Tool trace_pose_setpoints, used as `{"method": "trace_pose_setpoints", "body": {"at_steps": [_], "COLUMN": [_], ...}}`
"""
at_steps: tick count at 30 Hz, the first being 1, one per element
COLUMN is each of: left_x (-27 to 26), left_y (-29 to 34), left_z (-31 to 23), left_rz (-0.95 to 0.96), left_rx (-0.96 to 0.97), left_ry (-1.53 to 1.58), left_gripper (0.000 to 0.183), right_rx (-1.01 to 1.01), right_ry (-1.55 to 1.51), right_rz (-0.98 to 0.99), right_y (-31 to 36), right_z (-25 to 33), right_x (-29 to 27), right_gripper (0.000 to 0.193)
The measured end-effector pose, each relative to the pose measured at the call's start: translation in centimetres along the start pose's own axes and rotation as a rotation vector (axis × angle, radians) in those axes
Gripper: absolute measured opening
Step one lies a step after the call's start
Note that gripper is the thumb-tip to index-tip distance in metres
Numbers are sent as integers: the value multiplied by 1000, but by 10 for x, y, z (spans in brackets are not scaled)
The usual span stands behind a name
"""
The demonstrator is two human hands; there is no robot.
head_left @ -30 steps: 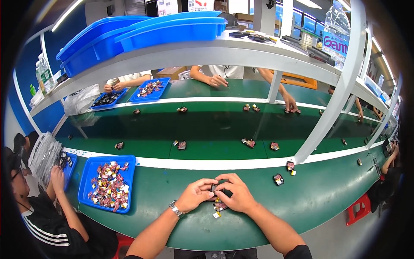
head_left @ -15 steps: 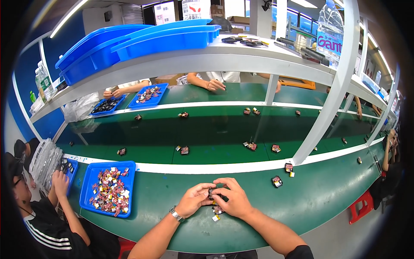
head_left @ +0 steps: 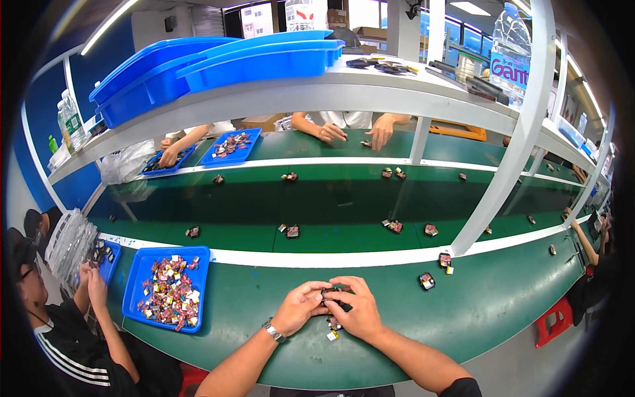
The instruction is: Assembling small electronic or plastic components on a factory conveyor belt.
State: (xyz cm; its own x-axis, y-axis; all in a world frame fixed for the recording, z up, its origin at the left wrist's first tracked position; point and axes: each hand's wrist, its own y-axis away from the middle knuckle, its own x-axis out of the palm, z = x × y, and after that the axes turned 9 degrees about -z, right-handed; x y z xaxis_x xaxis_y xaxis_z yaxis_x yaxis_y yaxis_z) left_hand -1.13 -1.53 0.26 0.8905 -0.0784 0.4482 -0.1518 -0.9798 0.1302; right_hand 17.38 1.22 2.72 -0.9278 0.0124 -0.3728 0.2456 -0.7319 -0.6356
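The near edge of the green surface (head_left: 245,284) bows across the bottom of the view, passing under both forearms. Ahead, the white rail (head_left: 297,258) bounds it, with the slanted grey post (head_left: 493,182) rising at the right. To the left, the blue tray (head_left: 205,284) of small parts stands well apart from the hands, with a bare green strip between. On the right, open green runs to the far curve, with two dark assemblies (head_left: 426,281) near the rail.

The forearms converge from the lower corners. The left hand (head_left: 299,309), wearing a metal watch (head_left: 272,331), and the right hand (head_left: 357,308) meet with fingers curled, both grasping a small black part (head_left: 327,293) at their fingertips, partly hidden. Just below it, small boards (head_left: 335,323) and a white-and-yellow piece (head_left: 333,335) lie on the surface.
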Motion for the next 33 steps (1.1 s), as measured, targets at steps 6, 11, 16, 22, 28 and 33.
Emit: {"method": "trace_pose_setpoints", "body": {"at_steps": [6, 11, 16, 22, 28, 33], "left_x": [1, 1, 0, 0, -1, 3], "left_y": [0, 0, 0, 0, -3, -1], "left_z": [6, 5, 3, 3, 4, 3], "left_rz": [-3, -7, 46, 68, 127, 90], "left_rx": [25, 23, 36, 60, 71, 98], "left_ry": [24, 31, 97, 145, 207, 192], "left_gripper": [29, 30, 31, 30, 27, 27], "right_rx": [63, 92, 82, 54, -30, -26], "right_ry": [-61, -118, -93, -144, -52, -75], "right_rz": [37, 67, 66, 92, 26, 12], "right_y": [1, -1, -1, -5, -3, -4], "right_z": [-3, -5, -4, 0, 7, 7], "right_x": [0, -2, -4, -6, -7, -5], "right_gripper": [19, 19, 19, 22, 20, 21]}}
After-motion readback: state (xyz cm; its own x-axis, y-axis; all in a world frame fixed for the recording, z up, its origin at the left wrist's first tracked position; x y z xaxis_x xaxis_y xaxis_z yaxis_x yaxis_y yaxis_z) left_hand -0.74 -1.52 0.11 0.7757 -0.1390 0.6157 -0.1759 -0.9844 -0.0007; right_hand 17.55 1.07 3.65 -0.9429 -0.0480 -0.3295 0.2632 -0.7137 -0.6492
